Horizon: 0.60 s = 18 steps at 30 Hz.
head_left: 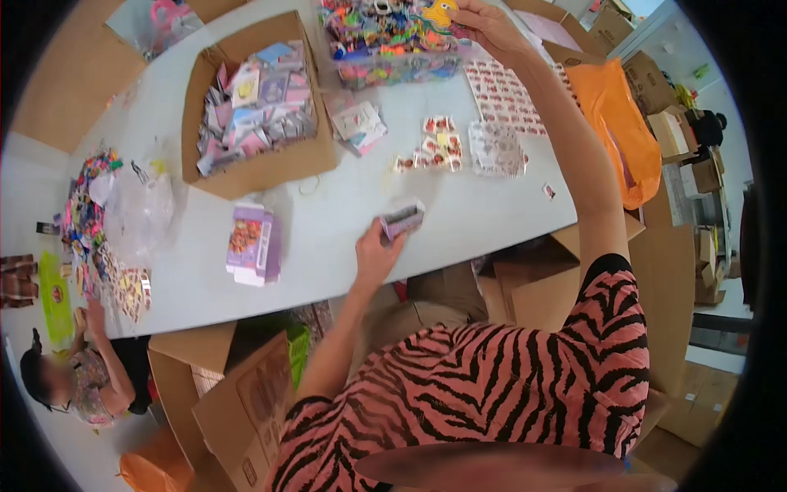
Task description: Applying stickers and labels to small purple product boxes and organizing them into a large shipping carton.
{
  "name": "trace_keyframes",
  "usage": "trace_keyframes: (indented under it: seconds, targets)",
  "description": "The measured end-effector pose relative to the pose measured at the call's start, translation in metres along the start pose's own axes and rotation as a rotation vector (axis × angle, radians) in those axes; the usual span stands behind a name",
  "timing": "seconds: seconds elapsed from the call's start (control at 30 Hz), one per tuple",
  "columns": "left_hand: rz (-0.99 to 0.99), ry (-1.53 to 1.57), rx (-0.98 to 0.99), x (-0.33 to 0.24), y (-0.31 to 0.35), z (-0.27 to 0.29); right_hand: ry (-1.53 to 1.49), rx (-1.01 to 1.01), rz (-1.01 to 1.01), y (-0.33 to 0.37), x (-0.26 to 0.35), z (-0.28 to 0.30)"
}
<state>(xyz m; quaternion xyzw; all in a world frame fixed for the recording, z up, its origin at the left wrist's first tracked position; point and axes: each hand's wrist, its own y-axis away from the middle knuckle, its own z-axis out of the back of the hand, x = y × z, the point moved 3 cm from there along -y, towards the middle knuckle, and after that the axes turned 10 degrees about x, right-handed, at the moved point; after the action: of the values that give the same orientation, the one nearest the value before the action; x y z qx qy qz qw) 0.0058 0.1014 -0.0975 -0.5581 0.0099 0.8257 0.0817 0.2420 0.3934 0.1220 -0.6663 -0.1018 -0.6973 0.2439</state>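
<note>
My left hand [375, 252] holds a small open purple box [402, 219] just above the white table [344, 246], near its front edge. My right hand [485, 25] reaches far across the table and grips a yellow toy figure [439, 13] at the clear plastic bin [392, 45] full of colourful small toys. Between the two hands lie a few sticker packets [433, 148] and a clear wrapper [496, 148].
A cardboard box [254, 107] of flat packets stands at the back left. Two purple boxes [254, 243] lie left of my left hand. A sticker sheet [504, 94], an orange bag [619, 131], a toy heap [90, 221], floor cartons and a seated person [82, 377] surround the table.
</note>
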Motion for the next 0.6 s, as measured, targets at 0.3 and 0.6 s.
trace_keyframes:
  seconds: [0.3, 0.6]
  targets:
    - [-0.064, 0.047, -0.024, 0.001, -0.013, 0.006, 0.137, 0.537, -0.174, 0.118, 0.013, -0.145]
    - [-0.092, 0.042, 0.001, -0.004, -0.008, 0.006, 0.742, 0.609, -0.073, 0.154, -0.013, -0.179]
